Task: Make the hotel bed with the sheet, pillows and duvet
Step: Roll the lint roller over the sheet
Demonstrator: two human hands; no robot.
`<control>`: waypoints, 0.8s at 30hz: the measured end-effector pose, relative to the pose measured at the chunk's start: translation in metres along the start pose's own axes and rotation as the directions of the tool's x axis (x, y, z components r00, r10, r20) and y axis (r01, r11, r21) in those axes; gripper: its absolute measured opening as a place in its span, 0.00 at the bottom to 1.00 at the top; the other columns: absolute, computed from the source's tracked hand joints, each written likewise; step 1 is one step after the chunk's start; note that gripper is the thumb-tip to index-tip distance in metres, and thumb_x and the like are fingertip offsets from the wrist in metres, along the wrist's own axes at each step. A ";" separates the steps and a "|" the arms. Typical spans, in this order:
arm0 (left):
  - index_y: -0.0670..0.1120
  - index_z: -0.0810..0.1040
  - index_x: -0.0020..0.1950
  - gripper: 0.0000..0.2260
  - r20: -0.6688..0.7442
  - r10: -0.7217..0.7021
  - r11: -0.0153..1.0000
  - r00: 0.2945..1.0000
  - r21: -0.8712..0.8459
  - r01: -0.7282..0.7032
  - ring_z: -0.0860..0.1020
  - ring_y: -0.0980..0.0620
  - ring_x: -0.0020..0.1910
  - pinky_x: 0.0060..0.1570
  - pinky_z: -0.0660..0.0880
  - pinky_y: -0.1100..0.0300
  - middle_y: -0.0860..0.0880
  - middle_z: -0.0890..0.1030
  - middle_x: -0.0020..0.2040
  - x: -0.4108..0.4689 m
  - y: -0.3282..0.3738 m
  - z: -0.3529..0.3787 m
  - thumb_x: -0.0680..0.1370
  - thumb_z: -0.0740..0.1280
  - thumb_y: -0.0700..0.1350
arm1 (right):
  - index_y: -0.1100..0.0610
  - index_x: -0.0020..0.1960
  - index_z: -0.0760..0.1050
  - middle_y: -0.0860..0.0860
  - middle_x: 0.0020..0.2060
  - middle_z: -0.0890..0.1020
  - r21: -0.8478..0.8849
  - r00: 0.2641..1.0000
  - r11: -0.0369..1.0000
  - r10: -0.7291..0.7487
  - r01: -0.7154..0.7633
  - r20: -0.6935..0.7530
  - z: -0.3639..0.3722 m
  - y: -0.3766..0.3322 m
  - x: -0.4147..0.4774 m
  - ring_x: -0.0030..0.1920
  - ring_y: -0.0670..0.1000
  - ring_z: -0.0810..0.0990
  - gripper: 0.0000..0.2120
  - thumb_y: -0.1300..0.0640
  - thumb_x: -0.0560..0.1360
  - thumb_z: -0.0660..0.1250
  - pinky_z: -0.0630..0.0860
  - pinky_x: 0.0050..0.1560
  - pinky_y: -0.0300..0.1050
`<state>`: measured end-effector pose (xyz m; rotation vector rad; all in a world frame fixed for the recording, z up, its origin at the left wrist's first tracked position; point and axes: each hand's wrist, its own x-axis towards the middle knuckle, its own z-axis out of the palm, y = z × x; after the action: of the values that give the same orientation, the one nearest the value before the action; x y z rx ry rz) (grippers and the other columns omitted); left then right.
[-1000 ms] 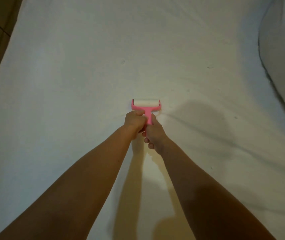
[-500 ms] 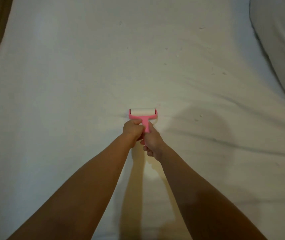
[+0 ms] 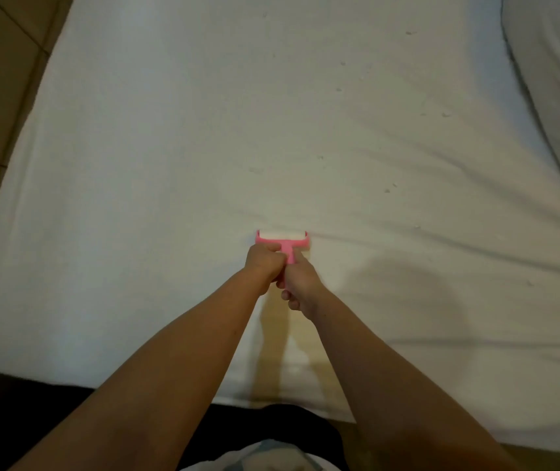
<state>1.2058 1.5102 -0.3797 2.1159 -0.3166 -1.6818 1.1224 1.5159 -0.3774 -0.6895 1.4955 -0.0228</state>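
I see the white sheet (image 3: 169, 164) spread across the mattress, lightly creased and specked. White bedding (image 3: 557, 62) lies at its upper right edge. The pink lint roller (image 3: 283, 240) rests on the sheet, mid-frame. Left hand (image 3: 265, 258) and right hand (image 3: 300, 283) both grip its handle, fingers curled tight.

Dim, warm light, source above and behind you: soft shadows fall forward onto the sheet (image 3: 169, 147), a broad one right of centre. Sheet bluish upper left, yellowish mid-frame. Your view is slightly soft overall; the sheet's left edge bows, wide-angle distortion.
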 end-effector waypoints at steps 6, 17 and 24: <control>0.40 0.74 0.65 0.15 -0.062 -0.041 0.995 0.997 -0.094 0.035 0.79 0.41 0.47 0.50 0.79 0.50 0.39 0.78 0.53 -0.025 -0.032 -0.024 0.78 0.62 0.34 | 0.49 0.71 0.64 0.56 0.42 0.72 -0.066 0.993 0.998 0.015 -0.008 0.115 0.021 0.018 -0.017 0.27 0.47 0.63 0.20 0.49 0.82 0.45 0.57 0.22 0.32; 0.41 0.71 0.69 0.18 0.001 -0.039 0.997 0.999 -0.068 0.039 0.78 0.43 0.49 0.43 0.78 0.56 0.40 0.77 0.56 -0.023 -0.051 -0.071 0.79 0.61 0.34 | 0.48 0.74 0.59 0.53 0.36 0.71 -0.070 0.993 0.997 0.049 -0.042 0.104 0.071 0.022 -0.024 0.26 0.47 0.65 0.22 0.53 0.81 0.48 0.58 0.21 0.32; 0.41 0.74 0.62 0.13 0.083 -0.034 0.999 0.996 0.035 0.031 0.77 0.49 0.37 0.46 0.80 0.54 0.46 0.76 0.42 -0.008 -0.053 -0.102 0.78 0.61 0.34 | 0.54 0.57 0.70 0.52 0.33 0.70 0.059 0.997 0.995 0.075 -0.075 0.002 0.109 0.017 -0.031 0.25 0.47 0.65 0.15 0.50 0.81 0.48 0.60 0.22 0.32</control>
<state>1.2982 1.5790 -0.3778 2.0889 -0.3389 -1.7987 1.2112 1.5869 -0.3657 -0.5854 1.5146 -0.0096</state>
